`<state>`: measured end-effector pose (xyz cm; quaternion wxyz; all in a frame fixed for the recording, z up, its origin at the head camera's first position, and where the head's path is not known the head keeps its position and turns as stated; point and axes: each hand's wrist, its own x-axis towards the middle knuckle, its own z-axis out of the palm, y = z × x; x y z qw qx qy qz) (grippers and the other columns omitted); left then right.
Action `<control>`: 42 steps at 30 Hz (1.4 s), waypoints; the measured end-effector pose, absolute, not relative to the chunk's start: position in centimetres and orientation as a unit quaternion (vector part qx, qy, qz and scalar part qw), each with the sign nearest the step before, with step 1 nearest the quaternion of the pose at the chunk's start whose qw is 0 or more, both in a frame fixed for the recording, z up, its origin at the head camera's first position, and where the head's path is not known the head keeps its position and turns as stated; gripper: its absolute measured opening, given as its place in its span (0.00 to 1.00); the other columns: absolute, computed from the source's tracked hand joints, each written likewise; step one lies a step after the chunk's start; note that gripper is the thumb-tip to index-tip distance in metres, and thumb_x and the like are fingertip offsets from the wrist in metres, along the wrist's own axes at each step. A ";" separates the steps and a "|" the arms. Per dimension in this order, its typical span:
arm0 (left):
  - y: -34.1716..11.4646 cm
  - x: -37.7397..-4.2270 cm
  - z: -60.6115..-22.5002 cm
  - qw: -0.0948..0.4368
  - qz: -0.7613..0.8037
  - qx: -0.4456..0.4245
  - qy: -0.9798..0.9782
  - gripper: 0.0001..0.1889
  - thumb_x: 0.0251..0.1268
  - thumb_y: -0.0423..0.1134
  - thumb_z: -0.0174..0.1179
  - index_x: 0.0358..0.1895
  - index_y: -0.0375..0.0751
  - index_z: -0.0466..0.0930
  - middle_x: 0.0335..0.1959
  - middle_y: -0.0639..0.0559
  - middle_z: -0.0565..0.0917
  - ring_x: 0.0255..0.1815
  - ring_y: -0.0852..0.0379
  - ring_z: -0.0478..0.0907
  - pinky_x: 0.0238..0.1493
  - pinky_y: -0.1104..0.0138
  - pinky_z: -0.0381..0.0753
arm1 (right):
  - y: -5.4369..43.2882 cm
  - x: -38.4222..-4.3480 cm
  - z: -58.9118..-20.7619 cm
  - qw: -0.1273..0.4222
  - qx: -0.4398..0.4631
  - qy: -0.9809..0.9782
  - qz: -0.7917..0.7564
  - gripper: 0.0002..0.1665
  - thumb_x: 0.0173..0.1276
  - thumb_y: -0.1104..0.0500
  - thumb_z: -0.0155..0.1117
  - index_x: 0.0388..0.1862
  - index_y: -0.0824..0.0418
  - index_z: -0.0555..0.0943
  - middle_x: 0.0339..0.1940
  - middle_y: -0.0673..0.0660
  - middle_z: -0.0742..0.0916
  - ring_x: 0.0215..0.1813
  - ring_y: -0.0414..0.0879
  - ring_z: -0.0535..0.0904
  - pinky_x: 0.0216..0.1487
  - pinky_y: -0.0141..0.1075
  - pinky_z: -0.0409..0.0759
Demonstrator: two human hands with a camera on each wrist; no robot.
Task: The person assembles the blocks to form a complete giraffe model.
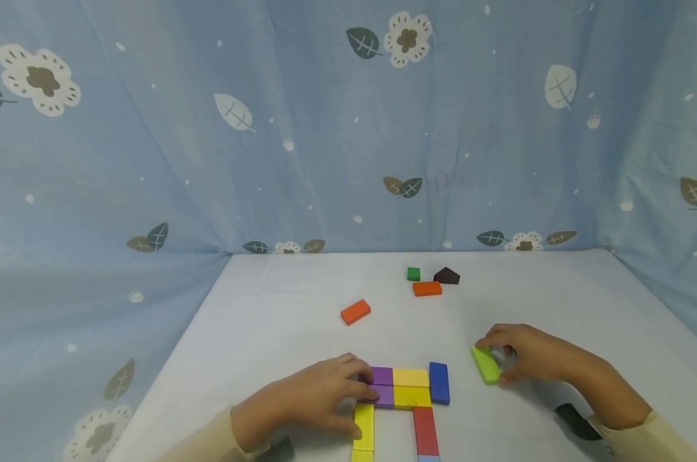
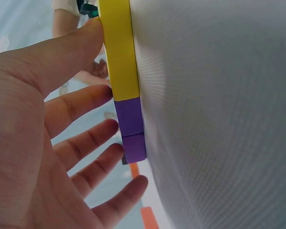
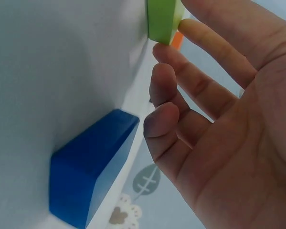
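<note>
My left hand (image 1: 319, 393) rests at the corner of a flat block layout, fingertips right at the purple blocks (image 1: 385, 387) and thumb against a yellow block (image 1: 364, 427). The left wrist view shows those fingers (image 2: 80, 107) spread and loosely bent along the edge of the yellow (image 2: 121, 52) and purple blocks (image 2: 129, 119). Over on the right, my right hand (image 1: 533, 353) pinches a light green block (image 1: 486, 366) between thumb and fingers, low over the table. Only the end of the green block (image 3: 161, 21) appears in the right wrist view.
Yellow blocks (image 1: 412, 388), a blue block (image 1: 439, 383) and a red block (image 1: 425, 431) continue the layout. Farther back lie two orange blocks (image 1: 355, 312), a small green block (image 1: 414, 274) and a dark brown angular block (image 1: 447, 276). A blue slant-sided block (image 3: 92, 167) stands by the right hand.
</note>
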<state>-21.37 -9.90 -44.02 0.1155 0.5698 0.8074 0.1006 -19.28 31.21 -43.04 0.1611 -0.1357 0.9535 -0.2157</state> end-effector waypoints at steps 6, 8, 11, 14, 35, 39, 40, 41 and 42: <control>-10.0 -21.4 -44.1 0.111 0.103 0.572 0.806 0.29 0.60 0.66 0.58 0.64 0.65 0.74 0.62 0.64 0.68 0.61 0.65 0.63 0.60 0.69 0.69 | 30.1 -20.3 -43.2 0.154 -0.146 0.954 -0.210 0.35 0.42 0.52 0.84 0.53 0.44 0.84 0.46 0.40 0.80 0.41 0.43 0.73 0.39 0.36 0.77; -10.0 -21.4 -44.2 0.108 0.101 0.574 0.805 0.29 0.60 0.66 0.58 0.64 0.65 0.75 0.62 0.64 0.68 0.61 0.65 0.63 0.60 0.70 0.69 | 29.7 -20.6 -43.2 0.149 -0.159 0.953 -0.212 0.34 0.43 0.52 0.83 0.54 0.45 0.84 0.46 0.40 0.80 0.40 0.43 0.73 0.38 0.35 0.77; -10.0 -21.3 -44.1 0.106 0.100 0.575 0.805 0.29 0.60 0.66 0.58 0.64 0.64 0.75 0.62 0.64 0.69 0.61 0.65 0.64 0.60 0.70 0.69 | 29.2 -21.1 -43.2 0.147 -0.168 0.951 -0.212 0.34 0.44 0.52 0.83 0.55 0.46 0.83 0.46 0.41 0.80 0.40 0.43 0.72 0.38 0.35 0.76; -9.9 -21.3 -44.1 0.104 0.099 0.577 0.804 0.29 0.60 0.66 0.59 0.64 0.64 0.75 0.62 0.63 0.69 0.61 0.65 0.64 0.61 0.70 0.68 | 28.5 -21.5 -43.2 0.148 -0.162 0.954 -0.205 0.35 0.44 0.52 0.83 0.55 0.46 0.83 0.46 0.41 0.80 0.40 0.43 0.72 0.38 0.35 0.76; -9.9 -21.3 -44.3 0.099 0.094 0.577 0.806 0.29 0.60 0.66 0.59 0.64 0.64 0.75 0.62 0.64 0.68 0.61 0.65 0.63 0.61 0.71 0.68 | 25.3 -23.0 -43.4 0.120 -0.196 0.954 -0.191 0.26 0.59 0.53 0.74 0.58 0.50 0.82 0.48 0.44 0.79 0.38 0.41 0.73 0.41 0.33 0.77; -9.9 -21.4 -44.3 0.103 0.094 0.574 0.807 0.29 0.60 0.66 0.59 0.64 0.65 0.75 0.62 0.64 0.68 0.61 0.65 0.63 0.61 0.70 0.68 | 25.0 -23.1 -43.6 0.121 -0.205 0.951 -0.196 0.26 0.59 0.54 0.74 0.58 0.51 0.82 0.49 0.45 0.79 0.38 0.41 0.73 0.41 0.33 0.78; -9.9 -21.4 -44.3 0.104 0.094 0.573 0.807 0.29 0.60 0.66 0.59 0.64 0.65 0.75 0.62 0.64 0.68 0.61 0.65 0.63 0.61 0.70 0.68 | 25.0 -23.1 -43.6 0.121 -0.207 0.951 -0.197 0.26 0.59 0.54 0.74 0.58 0.51 0.82 0.49 0.45 0.79 0.38 0.41 0.73 0.41 0.33 0.78; -9.9 -21.4 -44.3 0.104 0.093 0.572 0.808 0.29 0.60 0.66 0.59 0.64 0.65 0.75 0.62 0.64 0.68 0.61 0.65 0.63 0.61 0.70 0.68 | 24.9 -23.1 -43.6 0.122 -0.208 0.950 -0.197 0.27 0.59 0.54 0.74 0.59 0.51 0.81 0.50 0.46 0.79 0.38 0.40 0.73 0.41 0.33 0.78; -9.9 -21.4 -44.2 0.106 0.094 0.572 0.808 0.29 0.60 0.66 0.59 0.64 0.65 0.74 0.62 0.64 0.68 0.61 0.65 0.63 0.61 0.70 0.68 | 24.9 -23.1 -43.6 0.121 -0.211 0.950 -0.198 0.27 0.59 0.54 0.74 0.59 0.51 0.81 0.50 0.46 0.80 0.38 0.40 0.73 0.41 0.33 0.78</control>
